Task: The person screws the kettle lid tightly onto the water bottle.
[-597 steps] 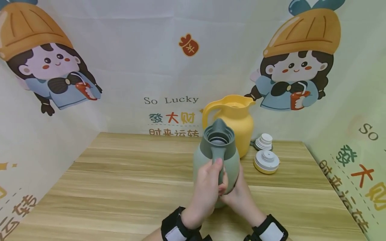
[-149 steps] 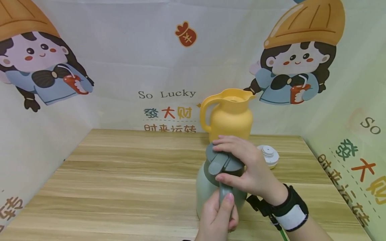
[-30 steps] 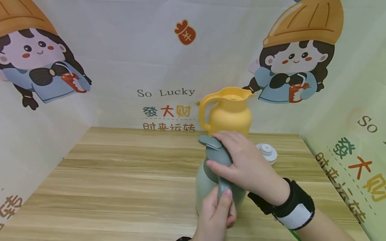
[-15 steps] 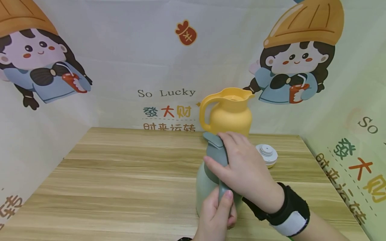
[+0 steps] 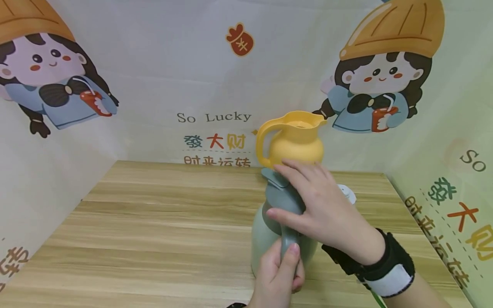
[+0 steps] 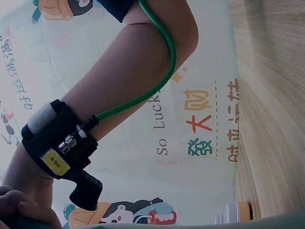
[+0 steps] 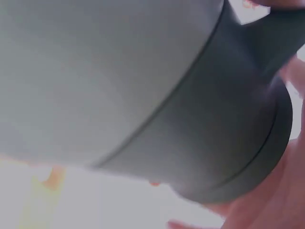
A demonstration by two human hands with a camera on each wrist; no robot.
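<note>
A pale green thermos jug (image 5: pixel 262 246) stands upright on the table, and a grey-green lid (image 5: pixel 283 197) sits on its neck. The lid's thumb lever (image 5: pixel 273 176) points to the back left. My left hand (image 5: pixel 275 276) grips the jug's handle (image 5: pixel 289 237), thumb on top and fingers wrapped around it. Over the lid's right side lies my right hand (image 5: pixel 327 209), its thumb and fingers stretched out rather than curled. In the right wrist view, the palm is against the lid (image 7: pixel 267 138) while one fingertip stands off it. The lid's far right side is hidden.
Behind the green jug stands a yellow jug (image 5: pixel 296 147) without a lid. A white and yellow lid (image 5: pixel 348 193) lies to its right, partly covered by my right hand. A printed cloth backdrop (image 5: pixel 154 85) closes off the back and sides of the wooden table (image 5: pixel 154 222).
Long before, the jug was lidless and its lid lay on the table. Since five seconds ago, the lever has turned from the handle side to the back left. Just now my right hand loosened and shifted right.
</note>
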